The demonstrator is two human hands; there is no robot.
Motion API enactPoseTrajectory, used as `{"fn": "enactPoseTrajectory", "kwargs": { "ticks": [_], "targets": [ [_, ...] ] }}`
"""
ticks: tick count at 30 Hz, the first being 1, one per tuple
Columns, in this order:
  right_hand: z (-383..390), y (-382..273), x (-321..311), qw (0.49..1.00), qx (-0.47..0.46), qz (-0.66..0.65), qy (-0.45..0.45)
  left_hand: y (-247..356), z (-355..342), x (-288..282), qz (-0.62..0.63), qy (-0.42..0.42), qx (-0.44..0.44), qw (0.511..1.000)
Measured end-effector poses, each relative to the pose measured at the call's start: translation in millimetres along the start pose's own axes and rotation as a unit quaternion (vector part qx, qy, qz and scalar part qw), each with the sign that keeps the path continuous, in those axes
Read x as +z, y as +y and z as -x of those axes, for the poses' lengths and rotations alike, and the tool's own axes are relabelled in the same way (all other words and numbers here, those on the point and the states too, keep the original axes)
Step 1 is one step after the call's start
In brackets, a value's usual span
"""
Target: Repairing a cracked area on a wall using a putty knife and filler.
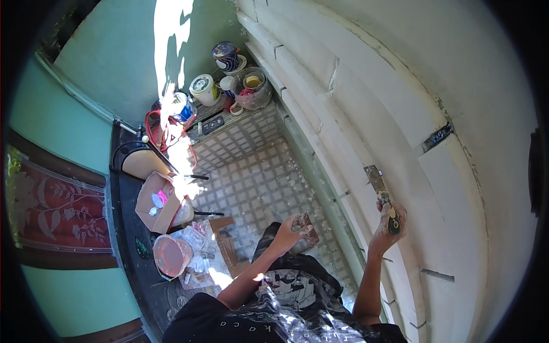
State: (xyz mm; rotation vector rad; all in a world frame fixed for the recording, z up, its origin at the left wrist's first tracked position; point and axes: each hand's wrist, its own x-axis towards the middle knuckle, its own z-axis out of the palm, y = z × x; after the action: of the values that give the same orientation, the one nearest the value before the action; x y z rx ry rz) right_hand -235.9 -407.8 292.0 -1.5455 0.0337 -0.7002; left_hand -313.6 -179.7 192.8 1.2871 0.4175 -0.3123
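My right hand [379,239] is closed round the dark green and yellow handle of a putty knife [374,178]. Its metal blade points away from me and lies at the white wall panelling [357,126], close to a horizontal ledge; I cannot tell whether it touches. White smears cover the fingers. My left hand [287,233], held in front of my body, grips a flat scraper [308,233] with a reddish-brown edge; its handle is hidden by the fingers. Dark slots cut across the panelling, one of them a wide gap [437,137] to the right of the putty knife.
A pink bucket [172,255] stands at the left beside plastic bags [198,251] and a cardboard box [157,200]. Behind it is a chair [146,163]. Paint cans [203,88] and a tub [253,91] crowd a far shelf. White crumbs litter the tiled floor [251,188].
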Motion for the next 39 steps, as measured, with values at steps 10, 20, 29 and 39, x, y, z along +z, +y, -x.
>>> {"fn": "enactPoseTrajectory", "kwargs": {
  "ticks": [10,20,29,39],
  "targets": [
    [-35,12,85,0.978,0.008,0.205,0.022,28,-67,-100,0.112,0.039,0.016,0.993],
    [-87,50,221,0.976,0.002,0.218,0.003,99,-111,-173,0.006,-0.005,0.111,0.994],
    [-121,61,309,0.968,-0.076,0.237,-0.017,135,-142,-212,0.009,-0.001,0.116,0.993],
    [-162,63,371,0.978,-0.105,0.181,-0.005,175,-202,-216,0.037,0.062,0.130,0.989]
  ]
}}
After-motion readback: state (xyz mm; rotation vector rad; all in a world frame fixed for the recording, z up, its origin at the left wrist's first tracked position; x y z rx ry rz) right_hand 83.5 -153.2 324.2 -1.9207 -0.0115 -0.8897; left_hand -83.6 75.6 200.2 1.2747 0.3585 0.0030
